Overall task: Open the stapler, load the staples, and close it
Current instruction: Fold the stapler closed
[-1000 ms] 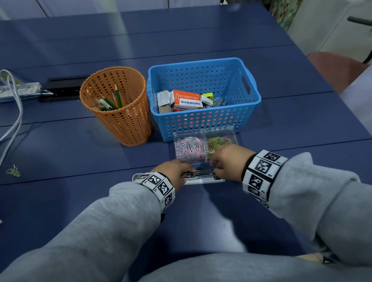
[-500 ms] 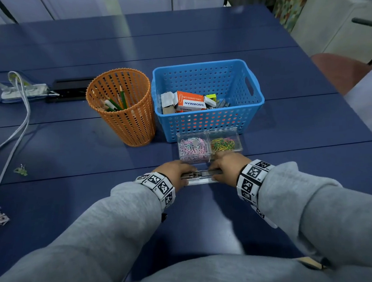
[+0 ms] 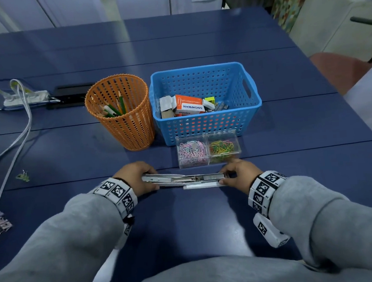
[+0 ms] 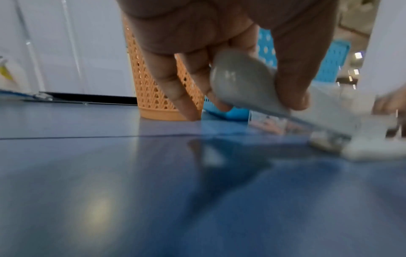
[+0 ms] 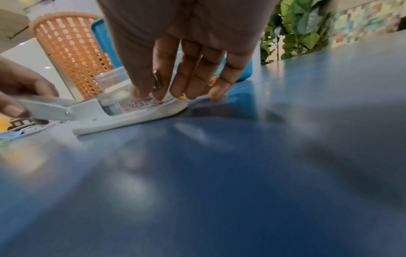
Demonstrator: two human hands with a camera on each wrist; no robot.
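The stapler [image 3: 183, 181] lies swung open on the table [image 3: 187, 225] — rigid, light, hinged. Left hand [image 3: 136, 178] pinches the cover's rounded end; right hand [image 3: 239, 174] pinches the magazine tip — sound holds.

head: above, facing 12 o'clock, downward | wrists: low, near counter [image 3: 186, 218], facing inward | shared: stapler [image 3: 183, 179]
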